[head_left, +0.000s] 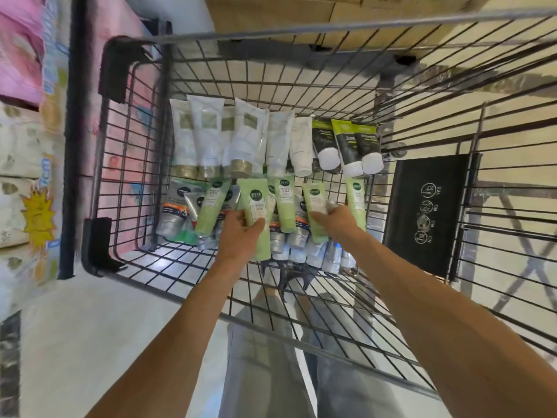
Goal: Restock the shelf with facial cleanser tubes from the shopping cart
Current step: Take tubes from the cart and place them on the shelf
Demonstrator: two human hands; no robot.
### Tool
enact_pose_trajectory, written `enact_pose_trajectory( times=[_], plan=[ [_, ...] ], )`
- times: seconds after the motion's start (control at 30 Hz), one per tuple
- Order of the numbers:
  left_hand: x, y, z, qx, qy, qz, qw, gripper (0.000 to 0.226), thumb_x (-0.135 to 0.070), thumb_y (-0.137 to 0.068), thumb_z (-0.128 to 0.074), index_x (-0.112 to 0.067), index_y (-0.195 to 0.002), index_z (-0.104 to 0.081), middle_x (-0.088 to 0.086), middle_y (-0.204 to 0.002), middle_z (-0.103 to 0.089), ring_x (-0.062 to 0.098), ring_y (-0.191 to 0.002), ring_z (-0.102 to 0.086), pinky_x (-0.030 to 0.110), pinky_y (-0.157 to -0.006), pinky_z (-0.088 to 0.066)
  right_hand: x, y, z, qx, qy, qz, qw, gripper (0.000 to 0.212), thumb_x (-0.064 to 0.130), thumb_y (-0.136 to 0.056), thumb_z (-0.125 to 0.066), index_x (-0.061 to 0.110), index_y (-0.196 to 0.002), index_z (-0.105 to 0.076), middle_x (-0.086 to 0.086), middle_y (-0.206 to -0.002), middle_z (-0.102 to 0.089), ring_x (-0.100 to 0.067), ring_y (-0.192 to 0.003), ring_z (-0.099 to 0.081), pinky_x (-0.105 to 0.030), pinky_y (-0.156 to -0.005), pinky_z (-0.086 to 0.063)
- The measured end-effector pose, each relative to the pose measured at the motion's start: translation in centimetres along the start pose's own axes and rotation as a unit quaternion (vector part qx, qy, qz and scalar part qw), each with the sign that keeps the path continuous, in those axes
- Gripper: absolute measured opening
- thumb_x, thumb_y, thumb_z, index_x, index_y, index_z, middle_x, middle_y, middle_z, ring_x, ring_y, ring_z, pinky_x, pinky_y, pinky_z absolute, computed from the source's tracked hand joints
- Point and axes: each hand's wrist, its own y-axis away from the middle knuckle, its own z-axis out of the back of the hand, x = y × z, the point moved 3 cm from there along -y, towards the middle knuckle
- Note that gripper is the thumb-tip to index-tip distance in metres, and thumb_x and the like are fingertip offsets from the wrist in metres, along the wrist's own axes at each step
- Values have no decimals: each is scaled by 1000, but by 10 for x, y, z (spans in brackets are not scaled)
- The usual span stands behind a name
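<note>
A wire shopping cart (138,164) holds several cleanser tubes lying on its floor. Both my arms reach down into it. My left hand (238,236) grips a light green tube (254,206) with a dark round logo near its top. My right hand (334,221) holds another light green tube (315,200), fingers curled round its middle. More green tubes (284,203) lie between and beside them, over silver and blue tubes (177,212). White tubes with gold caps (208,137) and black tubes with white caps (346,146) line the far row.
A shelf with pink and pale packaged goods (27,122) stands at the left, close to the cart. Cardboard boxes (286,10) sit beyond the cart's far end. The cart's black child-seat flap (425,212) is at the right. Pale floor (90,342) lies below.
</note>
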Motion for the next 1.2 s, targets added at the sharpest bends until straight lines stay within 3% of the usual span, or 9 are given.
enact_pose_trajectory(
  times=[0.13, 0.23, 0.33, 0.5, 0.67, 0.8, 1.0, 1.1, 1.2],
  plan=[
    [-12, 23, 6, -5, 52, 9, 999, 28, -17, -92, -75, -12, -117, -64, 3, -112, -72, 11, -91, -69, 31, -77, -57, -10, 38, 13, 14, -56, -42, 997, 21, 26, -95, -72, 8, -103, -63, -6, -97, -69, -17, -80, -68, -29, -61, -56],
    [-31, 50, 8, 7, 53, -14, 998, 18, -11, -91, -76, -22, -101, -65, 2, -105, -73, 5, -80, -69, 26, -72, -55, -3, 74, 29, -9, -63, -42, 997, 29, 33, -90, -78, 9, -96, -64, -11, -94, -70, -24, -84, -69, -42, -71, -62],
    [-52, 85, 12, 25, 42, -31, 998, 23, -13, -91, -75, -12, -111, -64, 4, -106, -71, 8, -84, -68, 24, -71, -53, 9, 117, 47, -17, -88, -7, 996, 36, 30, -88, -80, 3, -101, -61, -8, -83, -62, -19, -71, -61, -34, -58, -56],
    [-84, 143, 34, 27, 60, -67, 996, 30, -10, -91, -76, -10, -119, -67, -2, -99, -71, 2, -83, -65, 16, -69, -53, 40, 191, 74, -31, -89, 73, 993, 37, 30, -87, -82, 0, -99, -62, -11, -83, -57, -22, -70, -55, -37, -63, -47],
    [-92, 196, 54, -20, 90, -91, 992, 21, -9, -91, -75, -8, -111, -68, 8, -105, -74, 7, -82, -67, 17, -68, -53, 61, 244, 84, -9, -61, 151, 987, 28, 24, -88, -80, 9, -102, -60, 0, -85, -58, -17, -75, -56, -32, -69, -47],
    [-84, 234, 63, -72, 129, -96, 984, 18, -11, -90, -76, -22, -102, -68, -1, -98, -73, 17, -90, -69, 34, -88, -55, 68, 263, 78, 30, -10, 203, 979, 28, 19, -86, -82, 11, -82, -55, -3, -74, -52, -17, -64, -50, -30, -60, -40],
    [-37, 290, 68, -162, 189, -107, 963, 18, -37, -74, -74, -35, -91, -70, -7, -98, -77, 20, -96, -73, 48, -92, -58, 67, 286, 61, 101, 96, 280, 950, 40, 25, -80, -86, 25, -74, -46, 2, -71, -49, -17, -63, -48, -30, -65, -44],
    [-2, 319, 70, -216, 242, -78, 943, 22, -27, -83, -82, -26, -99, -67, 6, -109, -74, 27, -102, -72, 50, -94, -57, 65, 303, 41, 155, 150, 303, 928, 34, 21, -85, -82, 19, -74, -50, 1, -67, -50, -17, -61, -46, -28, -62, -38],
    [41, 348, 74, -270, 314, -53, 909, 21, -16, -91, -77, -17, -108, -65, 11, -116, -73, 26, -103, -71, 47, -93, -58, 60, 330, 13, 208, 211, 329, 896, 29, 24, -85, -82, 7, -92, -59, -4, -79, -60, -20, -69, -55, -34, -65, -44]
  ],
)
